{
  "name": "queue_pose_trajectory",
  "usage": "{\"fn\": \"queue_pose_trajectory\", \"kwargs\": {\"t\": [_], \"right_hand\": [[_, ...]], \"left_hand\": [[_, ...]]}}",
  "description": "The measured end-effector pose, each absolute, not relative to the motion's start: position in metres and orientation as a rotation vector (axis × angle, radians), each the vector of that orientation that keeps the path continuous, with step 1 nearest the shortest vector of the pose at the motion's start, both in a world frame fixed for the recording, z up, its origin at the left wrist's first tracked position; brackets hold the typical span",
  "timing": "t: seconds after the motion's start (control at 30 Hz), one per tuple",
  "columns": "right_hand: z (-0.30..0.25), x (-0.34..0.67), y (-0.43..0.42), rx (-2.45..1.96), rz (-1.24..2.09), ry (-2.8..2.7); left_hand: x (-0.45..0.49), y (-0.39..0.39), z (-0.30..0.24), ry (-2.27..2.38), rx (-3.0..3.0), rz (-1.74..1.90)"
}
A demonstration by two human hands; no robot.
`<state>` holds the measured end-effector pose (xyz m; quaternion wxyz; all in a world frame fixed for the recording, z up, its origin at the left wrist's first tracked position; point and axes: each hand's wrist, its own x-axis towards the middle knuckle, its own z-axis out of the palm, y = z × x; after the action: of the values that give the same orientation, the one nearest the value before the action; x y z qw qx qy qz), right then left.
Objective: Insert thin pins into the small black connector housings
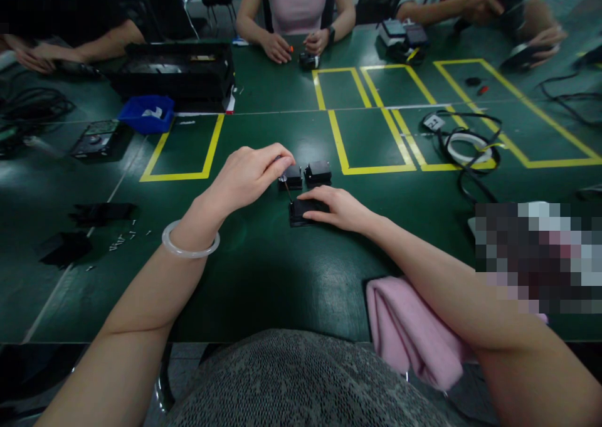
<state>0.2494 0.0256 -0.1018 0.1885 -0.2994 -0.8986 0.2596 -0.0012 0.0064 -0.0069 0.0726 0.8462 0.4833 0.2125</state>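
My left hand (256,175) is closed around the handle of a small screwdriver (286,187). Its thin shaft slants down to the left part of a flat black plastic part (301,214) lying on the green table. With thumb and fingers my right hand (336,207) grips that part from the right and covers much of it. Just behind stand two small black box-shaped parts, one (294,177) partly behind my left hand and the other (318,172) to its right. Whether the screwdriver tip sits in a screw is too small to tell.
Loose screws (123,240) and black plastic pieces (63,248) lie at the left. A blue bin (148,113) stands near a long black case (174,76). Coiled cable (470,145) lies at the right, above a pink cloth (414,326). Several people work across the table.
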Motion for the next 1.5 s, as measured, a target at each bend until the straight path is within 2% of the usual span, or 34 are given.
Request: {"fn": "queue_pose_trajectory", "kwargs": {"t": [0.33, 1.17, 1.5], "right_hand": [[-0.1013, 0.2489, 0.0255, -0.852, 0.741, -2.53], [-0.1015, 0.2489, 0.0261, -0.855, 0.742, -2.527], [-0.1027, 0.2492, 0.0262, -0.848, 0.726, -2.528]], "left_hand": [[0.0011, 0.0051, -0.0123, 1.499, 2.603, 0.73], [0.0022, 0.0028, -0.0063, 1.585, 2.574, 0.57], [0.0014, 0.0019, -0.0033, 1.457, 2.512, 0.616]]}}
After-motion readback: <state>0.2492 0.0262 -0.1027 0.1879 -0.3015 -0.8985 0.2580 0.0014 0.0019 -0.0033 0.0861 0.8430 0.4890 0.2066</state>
